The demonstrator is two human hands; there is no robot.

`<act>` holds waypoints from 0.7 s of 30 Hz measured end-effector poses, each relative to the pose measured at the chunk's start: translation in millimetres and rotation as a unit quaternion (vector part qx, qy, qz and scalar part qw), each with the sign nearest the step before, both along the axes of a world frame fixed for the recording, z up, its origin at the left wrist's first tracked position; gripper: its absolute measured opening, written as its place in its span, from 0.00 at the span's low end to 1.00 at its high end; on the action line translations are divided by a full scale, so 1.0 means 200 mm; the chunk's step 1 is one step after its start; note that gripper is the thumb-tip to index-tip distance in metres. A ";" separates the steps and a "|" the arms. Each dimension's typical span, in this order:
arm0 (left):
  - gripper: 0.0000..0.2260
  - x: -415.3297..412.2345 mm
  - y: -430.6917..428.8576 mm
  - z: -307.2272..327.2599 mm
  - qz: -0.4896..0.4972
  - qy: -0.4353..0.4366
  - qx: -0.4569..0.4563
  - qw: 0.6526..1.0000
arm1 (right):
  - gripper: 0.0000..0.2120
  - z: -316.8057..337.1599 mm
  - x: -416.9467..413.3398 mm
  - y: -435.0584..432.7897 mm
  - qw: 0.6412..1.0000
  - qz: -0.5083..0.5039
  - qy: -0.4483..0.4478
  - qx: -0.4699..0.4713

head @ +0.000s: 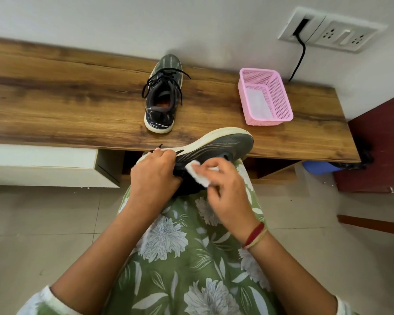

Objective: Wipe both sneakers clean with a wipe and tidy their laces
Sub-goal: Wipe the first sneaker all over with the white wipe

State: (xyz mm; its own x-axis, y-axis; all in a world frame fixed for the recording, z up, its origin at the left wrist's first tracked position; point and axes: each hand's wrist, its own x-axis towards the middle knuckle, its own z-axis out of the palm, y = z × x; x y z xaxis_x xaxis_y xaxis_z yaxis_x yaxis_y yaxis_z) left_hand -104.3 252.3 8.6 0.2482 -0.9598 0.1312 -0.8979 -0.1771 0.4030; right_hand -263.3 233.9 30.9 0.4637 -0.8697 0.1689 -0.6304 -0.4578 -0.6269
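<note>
A dark grey sneaker point(216, 146) with a cream sole lies on its side across my lap, toe pointing right. My left hand point(154, 176) grips its heel end, with black lace ends poking out above the fingers. My right hand point(223, 187) pinches a folded white wipe point(197, 172) and presses it against the sneaker's dark side. The second sneaker point(163, 94) stands upright on the wooden shelf point(66, 105), toe toward the wall, its black laces loose and trailing over both sides.
A pink perforated basket point(265, 96) with something white inside sits on the shelf's right part. A wall socket plate point(330, 29) with a black cable is above it. A dark red cabinet point(378, 144) stands at right, a white drawer unit point(43, 164) at left.
</note>
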 end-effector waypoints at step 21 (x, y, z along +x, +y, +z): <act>0.12 -0.01 -0.02 0.03 0.003 -0.023 0.031 0.999 | 0.22 0.04 0.07 0.02 1.000 -0.027 0.005 0.000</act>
State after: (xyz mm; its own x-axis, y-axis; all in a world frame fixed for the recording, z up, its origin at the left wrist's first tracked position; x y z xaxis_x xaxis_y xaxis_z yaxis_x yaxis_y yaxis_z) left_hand -106.8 247.7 15.5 0.2482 -0.9651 0.0836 -0.9145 -0.2050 0.3487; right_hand -250.1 237.2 39.4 0.4172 -0.8937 0.1649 -0.6610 -0.4230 -0.6198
